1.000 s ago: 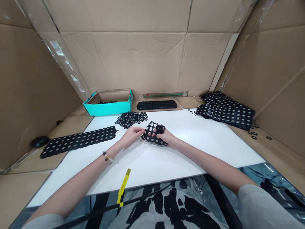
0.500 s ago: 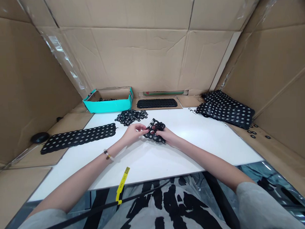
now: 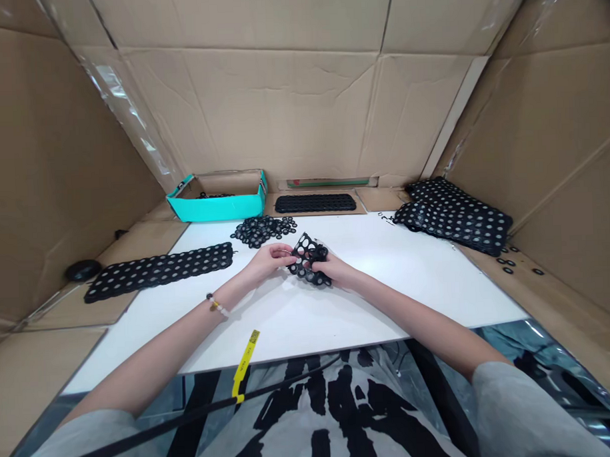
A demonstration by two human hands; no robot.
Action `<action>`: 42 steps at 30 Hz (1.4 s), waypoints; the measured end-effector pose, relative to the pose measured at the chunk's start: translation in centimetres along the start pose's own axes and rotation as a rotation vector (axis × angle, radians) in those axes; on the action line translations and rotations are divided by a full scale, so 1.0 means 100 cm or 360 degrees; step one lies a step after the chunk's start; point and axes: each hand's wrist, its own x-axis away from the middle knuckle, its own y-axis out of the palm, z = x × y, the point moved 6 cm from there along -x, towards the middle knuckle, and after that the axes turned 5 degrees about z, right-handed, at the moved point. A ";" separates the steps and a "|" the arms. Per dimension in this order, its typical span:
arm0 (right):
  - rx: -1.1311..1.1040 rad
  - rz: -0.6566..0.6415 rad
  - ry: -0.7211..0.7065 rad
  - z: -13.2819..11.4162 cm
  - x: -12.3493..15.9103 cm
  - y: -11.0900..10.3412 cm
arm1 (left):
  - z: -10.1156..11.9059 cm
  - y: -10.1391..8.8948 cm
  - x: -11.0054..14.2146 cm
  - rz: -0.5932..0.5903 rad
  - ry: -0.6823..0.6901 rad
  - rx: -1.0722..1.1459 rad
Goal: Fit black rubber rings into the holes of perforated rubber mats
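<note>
Ring mesh in the hands: a small black piece, bent, at the centre of the clock, above the white board.
Right hand: at 3 o'clock of the piece, fingers closed around it, thumb on the near side.
Left hand: at 9 o'clock, thumb and forefinger nearly together at the mesh edge; whether they pinch something, one cannot tell.
Loose rings: a pile at 10 o'clock, the teal box behind it.
Long strip: flat at 9 o'clock, well apart.
Dark panel: at 12 o'clock, on cardboard.
Larger meshes: heaped at 2 o'clock.
</note>
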 end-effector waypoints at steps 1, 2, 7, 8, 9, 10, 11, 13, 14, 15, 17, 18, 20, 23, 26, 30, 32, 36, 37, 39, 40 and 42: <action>0.0023 -0.0011 0.0010 0.000 0.001 0.000 | 0.001 0.000 0.000 0.0018 0.0020 -0.0004; 0.0048 -0.0021 0.0015 0.000 0.001 0.001 | 0.003 0.000 0.001 0.0034 0.0047 -0.0015; 0.0105 -0.0056 0.0002 0.001 -0.001 -0.001 | 0.010 -0.002 0.000 0.0119 0.0276 -0.0231; 0.0087 -0.0061 -0.0005 0.001 -0.002 -0.002 | 0.011 -0.003 0.000 0.0135 0.0321 -0.0282; 0.0064 -0.0063 -0.0011 0.002 -0.003 -0.002 | 0.012 -0.003 -0.001 0.0140 0.0355 -0.0324; 0.0045 -0.0059 -0.0015 0.002 -0.003 -0.002 | 0.012 -0.003 -0.001 0.0137 0.0379 -0.0357; 0.0034 -0.0057 -0.0016 0.002 -0.003 -0.002 | 0.012 -0.002 -0.002 0.0127 0.0393 -0.0380; 0.0034 -0.0062 -0.0013 0.003 -0.003 0.000 | 0.011 -0.001 -0.001 0.0125 0.0407 -0.0402; 0.0036 -0.0064 -0.0016 0.003 -0.002 0.001 | 0.012 -0.001 0.000 0.0130 0.0414 -0.0403; 0.0033 -0.0064 -0.0024 0.003 -0.002 0.002 | 0.012 0.000 0.001 0.0135 0.0415 -0.0390; 0.0001 -0.0047 -0.0059 0.002 -0.002 0.002 | 0.010 0.001 0.001 0.0114 0.0357 -0.0314; -0.0020 -0.0024 -0.0085 0.001 -0.003 0.001 | 0.007 0.001 0.000 0.0088 0.0296 -0.0270; -0.0054 0.0052 -0.0121 0.001 -0.006 -0.002 | 0.002 -0.003 -0.005 0.0080 0.0189 -0.0214; -0.0104 0.0173 -0.0071 0.004 -0.012 -0.008 | -0.001 -0.029 -0.019 0.0277 0.0199 -0.0240; -0.0184 0.0159 -0.0001 0.005 -0.012 -0.009 | 0.007 -0.072 -0.031 0.0668 0.0416 -0.0367; -0.0355 0.0103 0.0061 0.001 -0.006 -0.008 | 0.022 -0.103 -0.032 0.0951 0.0665 -0.1024; -0.0422 0.0087 0.0073 -0.001 -0.004 -0.007 | 0.028 -0.098 -0.028 0.0956 0.0717 -0.1275; -0.0488 0.0075 0.0044 -0.006 -0.002 -0.005 | 0.028 -0.052 -0.022 0.0299 0.0752 -0.1230; -0.0509 0.0090 0.0034 -0.007 -0.002 -0.006 | 0.025 -0.040 -0.020 0.0122 0.0702 -0.1141; -0.0558 0.0120 0.0033 -0.009 -0.001 -0.008 | 0.021 -0.020 -0.014 -0.0096 0.0577 -0.0940; -0.0582 0.0129 0.0042 -0.009 0.000 -0.009 | 0.020 -0.013 -0.012 -0.0149 0.0525 -0.0846; -0.0598 0.0129 0.0048 -0.010 0.000 -0.010 | 0.018 -0.003 -0.007 -0.0212 0.0449 -0.0686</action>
